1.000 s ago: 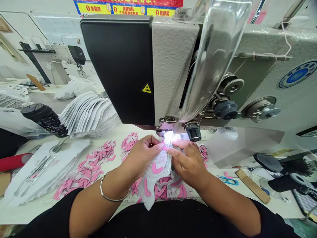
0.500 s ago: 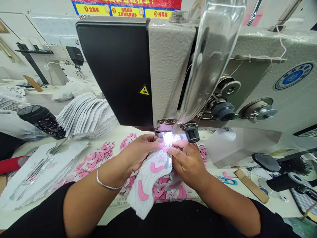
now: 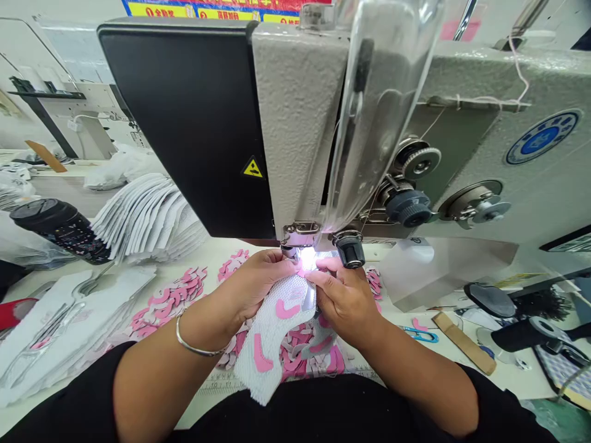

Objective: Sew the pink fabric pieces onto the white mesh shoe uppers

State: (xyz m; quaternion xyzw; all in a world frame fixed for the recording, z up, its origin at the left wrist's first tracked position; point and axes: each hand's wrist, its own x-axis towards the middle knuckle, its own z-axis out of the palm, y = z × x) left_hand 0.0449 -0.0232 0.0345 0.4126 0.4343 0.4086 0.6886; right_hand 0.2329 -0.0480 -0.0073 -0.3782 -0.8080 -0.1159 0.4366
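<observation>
**Mesh shoe upper (image 3: 272, 326) swung wider and further left, its edge under the presser foot (image 3: 300, 237)**

Since the earlier frame we have spread the white mesh flatter, and its loose tip now hangs further left, towards our body. Our forearms angle in from both sides, wrists low, and the hands meet just in front of the lit needle area. Our left hand (image 3: 261, 286) and right hand (image 3: 344, 301) are both closed on the upper's far edge, pinching it between thumbs and fingertips with no visible slack. The open-weave mesh carries curved, glossy pink overlays (image 3: 261, 354).

A thin metal bangle (image 3: 194, 347) circles our left wrist, and black sleeves (image 3: 115, 375) end above the elbows. Above the hands rises the pebbled grey casting of the sewing machine (image 3: 300, 135), with a curved clear guard (image 3: 383, 111) at its front. Loose pink cut pieces (image 3: 168, 301) lie scattered on the pale table (image 3: 194, 412) beneath and left of our hands. Further left and far sits a fanned stack of white pieces (image 3: 148, 215), and blue-handled snips (image 3: 421, 335) lie near on the right.
</observation>
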